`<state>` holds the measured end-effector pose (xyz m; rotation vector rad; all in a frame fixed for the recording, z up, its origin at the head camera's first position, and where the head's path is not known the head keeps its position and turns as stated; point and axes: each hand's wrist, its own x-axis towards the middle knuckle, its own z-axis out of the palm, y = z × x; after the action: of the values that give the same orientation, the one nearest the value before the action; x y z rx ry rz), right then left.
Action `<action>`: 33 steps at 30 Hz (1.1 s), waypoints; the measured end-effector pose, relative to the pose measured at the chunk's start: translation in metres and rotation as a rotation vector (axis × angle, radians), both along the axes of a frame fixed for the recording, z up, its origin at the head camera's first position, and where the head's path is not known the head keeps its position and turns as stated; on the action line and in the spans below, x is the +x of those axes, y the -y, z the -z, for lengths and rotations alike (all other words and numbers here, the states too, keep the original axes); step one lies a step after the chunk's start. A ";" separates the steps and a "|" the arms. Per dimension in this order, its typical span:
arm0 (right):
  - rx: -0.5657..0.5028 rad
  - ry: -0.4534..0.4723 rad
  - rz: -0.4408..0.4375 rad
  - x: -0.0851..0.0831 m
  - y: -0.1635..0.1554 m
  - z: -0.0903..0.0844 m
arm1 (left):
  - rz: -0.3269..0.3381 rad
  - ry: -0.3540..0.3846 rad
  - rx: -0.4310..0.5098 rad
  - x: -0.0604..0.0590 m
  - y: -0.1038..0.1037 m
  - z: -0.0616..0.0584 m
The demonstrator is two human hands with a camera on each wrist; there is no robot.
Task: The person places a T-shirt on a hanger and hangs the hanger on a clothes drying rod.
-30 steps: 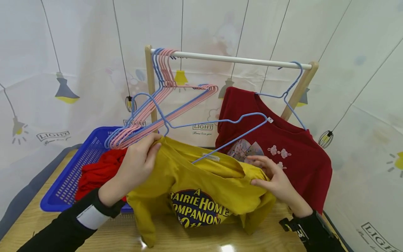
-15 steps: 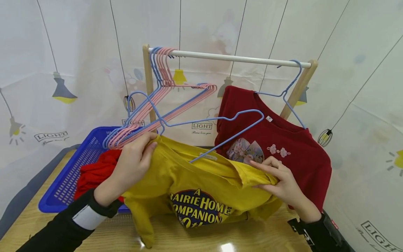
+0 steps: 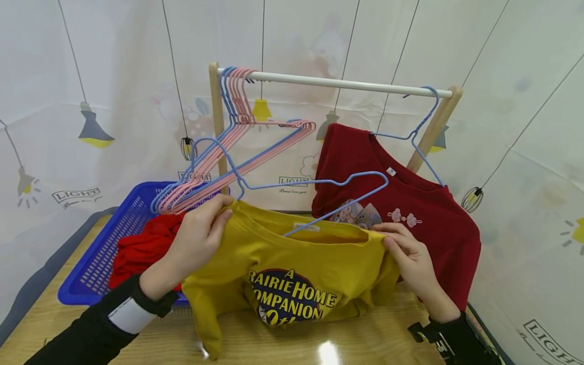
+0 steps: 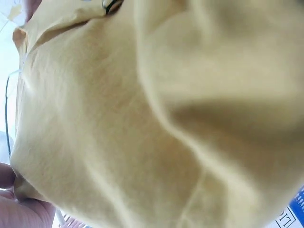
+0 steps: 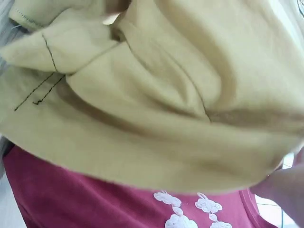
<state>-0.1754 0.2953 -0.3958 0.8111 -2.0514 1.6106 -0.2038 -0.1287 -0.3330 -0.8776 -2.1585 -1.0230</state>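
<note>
A yellow shirt (image 3: 315, 258) with dark printed lettering is held up by both hands in the head view. My left hand (image 3: 201, 235) pinches its left shoulder beside the neckline, thumb on the near side. At the right end of the neckline, my right hand (image 3: 408, 253) pinches the fabric between thumb and fingers. A blue hanger (image 3: 292, 184) has its left end down at the left shoulder. Its right end stands out above the collar, and its lower bar dips into the neck opening. Yellow cloth fills most of both wrist views, with the left fingers (image 4: 21, 204) at its edge.
Behind stands a rack with a white rail (image 3: 342, 82). Several pink and blue hangers (image 3: 237, 137) hang at its left, and a dark red top (image 3: 356, 157) on a blue hanger at its right. A blue basket (image 3: 86, 268) holds red cloth (image 3: 146, 248) on the wooden table (image 3: 255, 350).
My right hand shifts its hold on the shirt's right shoulder and draws the neckline straighter and tauter. The hanger's right end dips slightly. My left hand keeps its pinch.
</note>
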 end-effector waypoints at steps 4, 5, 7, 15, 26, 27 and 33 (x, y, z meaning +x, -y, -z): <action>-0.121 0.061 0.083 0.004 0.003 -0.002 | 0.006 -0.022 -0.016 0.000 -0.001 0.001; -0.148 0.067 0.104 0.004 0.004 -0.002 | 0.006 -0.026 -0.018 0.000 -0.001 0.002; -0.190 0.071 0.151 0.003 0.007 -0.002 | 0.005 -0.032 -0.019 0.000 -0.001 0.003; -0.287 0.020 0.297 0.002 0.009 -0.003 | -0.006 -0.061 -0.040 0.004 -0.001 0.009; -0.454 -0.051 0.250 0.002 0.002 -0.007 | -0.011 -0.113 -0.068 0.011 -0.006 0.017; -0.465 -0.052 0.256 0.002 0.002 -0.007 | -0.012 -0.117 -0.071 0.011 -0.007 0.018; -0.510 -0.082 0.259 0.000 -0.004 -0.003 | -0.023 -0.130 -0.096 0.011 -0.011 0.023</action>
<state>-0.1754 0.2992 -0.3931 0.4018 -1.5089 1.7955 -0.1925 -0.1172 -0.3560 -0.9357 -2.1173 -0.8332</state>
